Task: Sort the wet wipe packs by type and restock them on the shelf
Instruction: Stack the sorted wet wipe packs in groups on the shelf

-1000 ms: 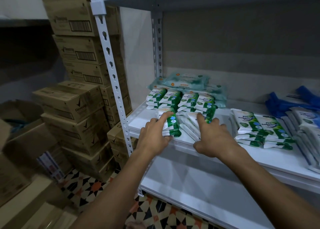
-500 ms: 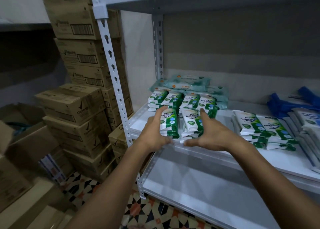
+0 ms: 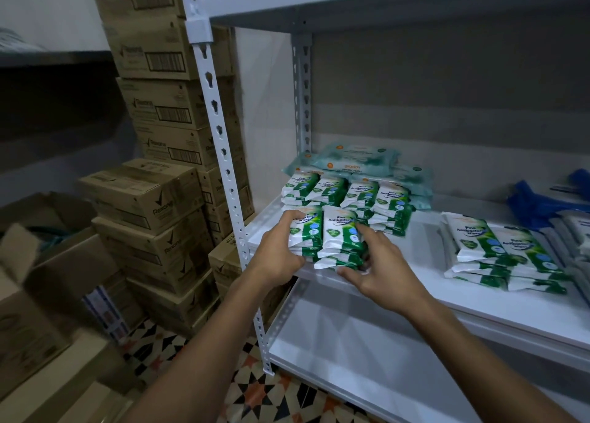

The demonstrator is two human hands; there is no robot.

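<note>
Both hands are squaring two front stacks of green wipe packs (image 3: 322, 237) at the near left edge of the shelf (image 3: 479, 301). Left hand (image 3: 277, 256) is curling round the left stack's side, thumb on top. Right hand (image 3: 380, 272) is pressing the right stack's side, fingers loosely bent, thumb at the near base. More green packs are sitting just behind, teal packs (image 3: 354, 164) far back, another green pile (image 3: 498, 256) well apart to the right. Packs are looking light, soft and slick-filmed, so stacks are probably prone to sliding; gripping from both sides low down seems best.
</note>
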